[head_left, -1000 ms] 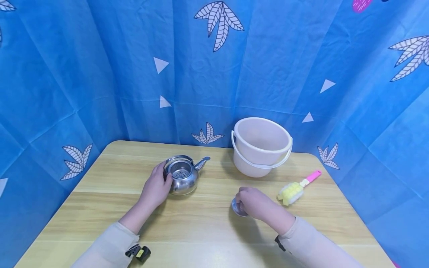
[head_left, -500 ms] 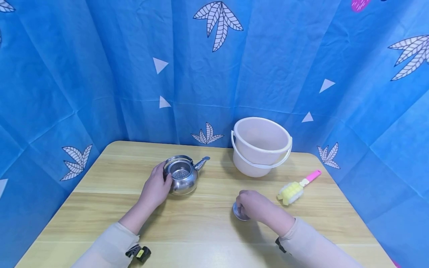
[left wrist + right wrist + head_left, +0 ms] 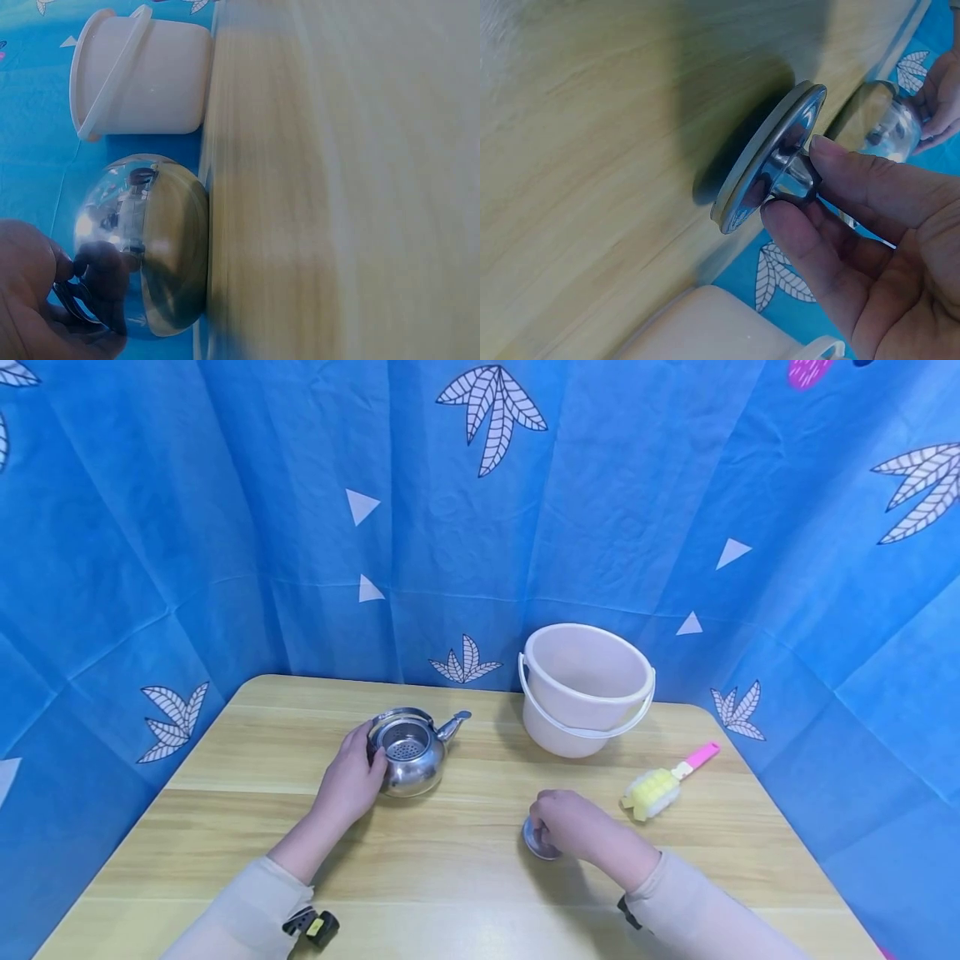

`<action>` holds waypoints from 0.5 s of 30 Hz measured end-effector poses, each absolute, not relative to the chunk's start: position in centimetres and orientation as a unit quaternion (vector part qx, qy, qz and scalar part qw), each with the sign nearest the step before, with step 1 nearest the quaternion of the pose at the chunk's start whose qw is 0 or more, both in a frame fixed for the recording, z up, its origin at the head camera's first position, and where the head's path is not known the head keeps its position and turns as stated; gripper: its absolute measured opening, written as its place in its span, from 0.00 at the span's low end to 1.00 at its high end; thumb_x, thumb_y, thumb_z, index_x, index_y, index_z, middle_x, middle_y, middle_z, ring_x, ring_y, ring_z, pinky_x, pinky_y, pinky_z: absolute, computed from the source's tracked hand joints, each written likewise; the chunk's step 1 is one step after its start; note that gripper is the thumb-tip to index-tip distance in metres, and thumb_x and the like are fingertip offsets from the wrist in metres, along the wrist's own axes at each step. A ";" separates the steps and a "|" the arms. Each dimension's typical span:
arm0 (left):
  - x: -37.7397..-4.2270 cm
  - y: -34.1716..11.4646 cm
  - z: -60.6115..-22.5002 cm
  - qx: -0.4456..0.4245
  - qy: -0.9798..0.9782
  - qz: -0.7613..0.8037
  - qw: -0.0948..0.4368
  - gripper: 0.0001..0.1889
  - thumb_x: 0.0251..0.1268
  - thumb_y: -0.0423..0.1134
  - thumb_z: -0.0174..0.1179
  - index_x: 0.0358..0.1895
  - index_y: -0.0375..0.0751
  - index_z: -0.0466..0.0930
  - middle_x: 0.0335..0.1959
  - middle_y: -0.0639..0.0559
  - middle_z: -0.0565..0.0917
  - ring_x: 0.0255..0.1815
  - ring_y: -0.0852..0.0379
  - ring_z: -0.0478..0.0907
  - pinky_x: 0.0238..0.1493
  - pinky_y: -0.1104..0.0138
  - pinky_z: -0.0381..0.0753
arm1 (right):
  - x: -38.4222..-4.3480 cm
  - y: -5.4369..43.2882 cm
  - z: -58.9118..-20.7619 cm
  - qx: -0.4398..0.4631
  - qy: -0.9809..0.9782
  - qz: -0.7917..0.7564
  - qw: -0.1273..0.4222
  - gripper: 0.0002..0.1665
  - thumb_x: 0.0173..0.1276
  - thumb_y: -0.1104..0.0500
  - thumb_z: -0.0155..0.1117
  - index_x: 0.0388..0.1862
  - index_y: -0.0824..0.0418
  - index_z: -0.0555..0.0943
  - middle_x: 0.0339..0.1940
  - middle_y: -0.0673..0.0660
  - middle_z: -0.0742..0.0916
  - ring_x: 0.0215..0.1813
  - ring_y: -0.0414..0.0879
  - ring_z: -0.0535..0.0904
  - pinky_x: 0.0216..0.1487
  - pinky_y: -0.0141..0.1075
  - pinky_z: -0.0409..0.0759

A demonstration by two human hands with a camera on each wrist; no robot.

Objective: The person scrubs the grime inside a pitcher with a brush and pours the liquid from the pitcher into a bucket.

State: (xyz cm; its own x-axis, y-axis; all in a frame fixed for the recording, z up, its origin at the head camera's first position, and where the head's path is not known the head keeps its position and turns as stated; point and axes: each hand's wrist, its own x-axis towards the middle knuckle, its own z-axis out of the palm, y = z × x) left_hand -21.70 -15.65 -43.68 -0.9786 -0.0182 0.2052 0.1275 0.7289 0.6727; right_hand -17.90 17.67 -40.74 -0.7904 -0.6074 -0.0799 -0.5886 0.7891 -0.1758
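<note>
A rounded steel pot (image 3: 411, 776) stands left of centre on the surface (image 3: 450, 881), its polished belly mirroring the pale, streaked wood grain and the hand beside it. Its mouth is uncovered, and inside sits a metal strainer (image 3: 406, 747) with a floor of small round holes; a slim spout (image 3: 452, 727) points right and far, ending in a flat tip. The left hand (image 3: 351, 777) has its thumb and fingers curled round the pot's left side. Nearer and to the right, the right hand (image 3: 573, 822) pinches the short, shiny knob (image 3: 798, 180) of the round, flat lid (image 3: 771, 161) between thumb and fingers; whether the lid touches the surface is unclear. A smooth white plastic bucket (image 3: 557, 714) stands upright on the far right, its inner wall showing, its handle hanging towards the near side. Right of the lid lies a brush (image 3: 652, 792), with a pink handle and a soft yellow-and-white head. A black device (image 3: 327, 925) at the left cuff bears a yellow patch, too small to read. Behind hangs a creased blue curtain (image 3: 300, 485) printed with outlined white leaves and pale triangles.
</note>
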 end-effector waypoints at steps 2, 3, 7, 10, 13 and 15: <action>-21.7 -15.6 -43.6 -0.030 -0.925 -0.366 0.099 0.31 0.78 0.38 0.48 0.75 0.22 0.54 0.73 0.26 0.60 0.72 0.30 0.61 0.72 0.42 0.62 | -17.9 17.7 -40.8 -0.313 0.944 -0.074 0.069 0.08 0.53 0.71 0.74 0.27 0.60 0.83 0.29 0.50 0.80 0.34 0.48 0.80 0.38 0.38 0.83; -21.6 -15.6 -43.6 -0.030 -0.925 -0.366 0.099 0.31 0.78 0.38 0.48 0.75 0.22 0.54 0.73 0.26 0.60 0.72 0.30 0.61 0.72 0.42 0.62 | -17.9 17.7 -40.8 -0.312 0.945 -0.074 0.069 0.09 0.53 0.70 0.74 0.27 0.60 0.83 0.29 0.50 0.80 0.34 0.48 0.80 0.38 0.38 0.82; -21.6 -15.6 -43.6 -0.030 -0.925 -0.367 0.097 0.31 0.78 0.38 0.47 0.75 0.22 0.53 0.73 0.26 0.59 0.72 0.30 0.61 0.72 0.42 0.61 | -17.9 17.7 -40.9 -0.312 0.944 -0.077 0.069 0.09 0.53 0.70 0.74 0.27 0.60 0.83 0.29 0.50 0.80 0.33 0.48 0.80 0.38 0.37 0.82; -21.7 -15.6 -43.6 -0.030 -0.925 -0.367 0.097 0.31 0.78 0.38 0.47 0.75 0.23 0.53 0.74 0.26 0.59 0.72 0.30 0.61 0.72 0.42 0.61 | -17.9 17.8 -41.0 -0.311 0.944 -0.078 0.071 0.09 0.53 0.70 0.75 0.27 0.60 0.83 0.29 0.50 0.80 0.34 0.48 0.80 0.38 0.37 0.82; -21.7 -15.6 -43.7 -0.030 -0.925 -0.367 0.099 0.31 0.78 0.39 0.47 0.75 0.23 0.53 0.73 0.26 0.59 0.72 0.30 0.61 0.72 0.42 0.62 | -17.9 17.9 -41.0 -0.308 0.945 -0.082 0.075 0.09 0.53 0.70 0.75 0.27 0.60 0.83 0.29 0.50 0.81 0.34 0.48 0.80 0.38 0.38 0.82; -21.7 -15.6 -43.7 -0.031 -0.925 -0.366 0.100 0.31 0.78 0.38 0.48 0.75 0.23 0.53 0.73 0.26 0.60 0.72 0.30 0.61 0.72 0.42 0.62 | -18.0 17.9 -41.1 -0.306 0.945 -0.084 0.078 0.09 0.54 0.70 0.75 0.27 0.60 0.82 0.30 0.50 0.81 0.34 0.48 0.79 0.38 0.38 0.82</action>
